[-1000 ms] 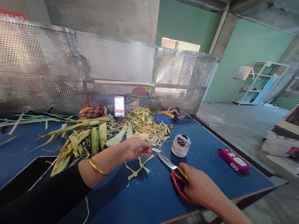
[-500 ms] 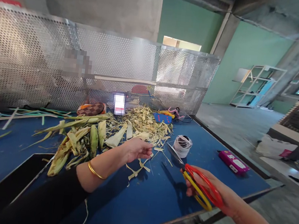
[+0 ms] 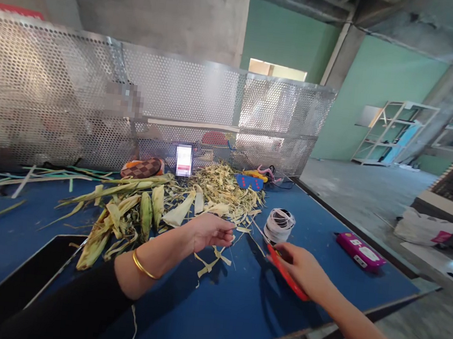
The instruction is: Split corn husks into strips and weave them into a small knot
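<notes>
My left hand [image 3: 215,230], with a gold bangle at the wrist, is closed in a pinch over the table. What its fingertips hold is too small to make out. Thin pale corn husk strips [image 3: 212,265] show just below it; I cannot tell whether they hang from the fingers or lie on the table. My right hand [image 3: 301,269] grips scissors [image 3: 286,273] with red handles, a bit of yellow showing near the pivot. Their blades point up and left, in front of a roll of white cord [image 3: 280,226]. Behind my left hand lie dried corn husks [image 3: 179,210].
The blue table [image 3: 203,318] also bears a heap of shredded husk [image 3: 224,188], a lit phone [image 3: 183,160], a checkered pouch [image 3: 142,167], a purple box [image 3: 360,252] and a black tray-like object [image 3: 33,273]. A perforated metal screen [image 3: 190,90] stands along the back.
My right hand has moved left and turned, palm down, carrying the scissors closer to the white cord roll. Their yellow handle is now mostly hidden. My left hand stays nearly in place.
</notes>
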A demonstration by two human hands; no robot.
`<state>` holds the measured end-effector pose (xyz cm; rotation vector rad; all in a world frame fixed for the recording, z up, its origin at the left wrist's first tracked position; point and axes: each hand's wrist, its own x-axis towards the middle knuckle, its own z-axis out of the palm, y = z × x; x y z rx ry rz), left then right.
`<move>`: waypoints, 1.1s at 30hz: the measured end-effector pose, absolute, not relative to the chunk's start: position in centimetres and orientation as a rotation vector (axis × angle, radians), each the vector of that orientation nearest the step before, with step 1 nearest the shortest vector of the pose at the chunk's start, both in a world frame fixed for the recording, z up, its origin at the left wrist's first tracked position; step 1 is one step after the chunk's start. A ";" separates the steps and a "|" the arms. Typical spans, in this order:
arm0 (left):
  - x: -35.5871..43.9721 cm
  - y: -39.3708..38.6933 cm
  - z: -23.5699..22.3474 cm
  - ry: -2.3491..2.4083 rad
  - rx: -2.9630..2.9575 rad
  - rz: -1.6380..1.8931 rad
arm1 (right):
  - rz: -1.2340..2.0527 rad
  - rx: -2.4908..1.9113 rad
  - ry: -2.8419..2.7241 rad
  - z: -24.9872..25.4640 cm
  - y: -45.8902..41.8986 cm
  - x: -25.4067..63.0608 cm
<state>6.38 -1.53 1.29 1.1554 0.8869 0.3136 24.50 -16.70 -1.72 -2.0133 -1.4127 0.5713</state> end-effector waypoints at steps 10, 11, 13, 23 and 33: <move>4.2 -3.3 2.2 0.648 1.125 0.260 | -0.167 -2.383 -1.844 -1.2 -16.3 23.5; 4.0 -3.5 2.2 0.628 1.110 0.262 | -0.124 -2.246 -1.808 -0.7 -16.0 23.1; 3.7 -3.8 2.0 0.593 1.081 0.263 | 0.193 -1.869 -1.725 0.0 -15.1 21.8; 2.8 -3.6 1.2 0.690 1.150 0.294 | 0.717 -1.563 -1.636 -0.7 -11.9 20.5; 2.8 -3.7 1.8 0.858 1.474 0.552 | -0.557 -2.229 -2.010 -0.7 -12.1 23.0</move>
